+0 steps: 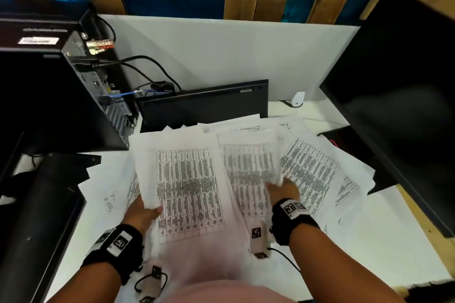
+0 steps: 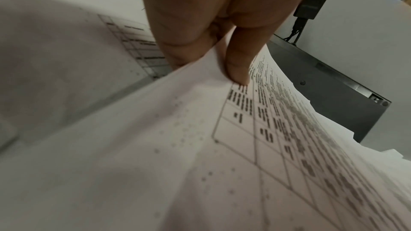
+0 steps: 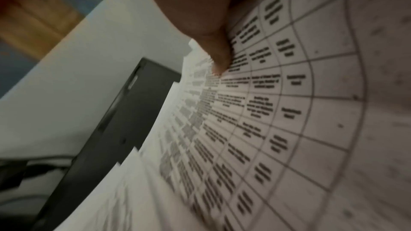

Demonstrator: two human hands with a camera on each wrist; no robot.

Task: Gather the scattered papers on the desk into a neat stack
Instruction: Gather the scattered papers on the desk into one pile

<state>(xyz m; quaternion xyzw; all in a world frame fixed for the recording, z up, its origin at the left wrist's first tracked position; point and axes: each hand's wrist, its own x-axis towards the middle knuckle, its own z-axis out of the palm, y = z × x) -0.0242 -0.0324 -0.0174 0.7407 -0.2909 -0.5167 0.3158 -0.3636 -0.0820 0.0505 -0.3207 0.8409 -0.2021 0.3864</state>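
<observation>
White printed papers with tables lie fanned over the white desk [image 1: 369, 241]. My left hand [image 1: 147, 211] pinches the left edge of a lifted sheet with a table [image 1: 189, 192]; its thumb [image 2: 238, 69] lies on top and the fingers [image 2: 177, 41] underneath. My right hand [image 1: 280, 187] grips the lower right edge of a second, blurred sheet [image 1: 248, 172], with the thumb [image 3: 219, 59] pressed on the print. More loose sheets [image 1: 312, 167] spread to the right, and others [image 1: 108, 189] lie to the left under the lifted sheet.
A black computer tower [image 1: 93, 106] with cables stands at the back left. A black keyboard [image 1: 204, 106] leans against the white partition [image 1: 221, 51]. A dark monitor [image 1: 398, 96] fills the right side, and a black object [image 1: 41, 216] lies at the left edge.
</observation>
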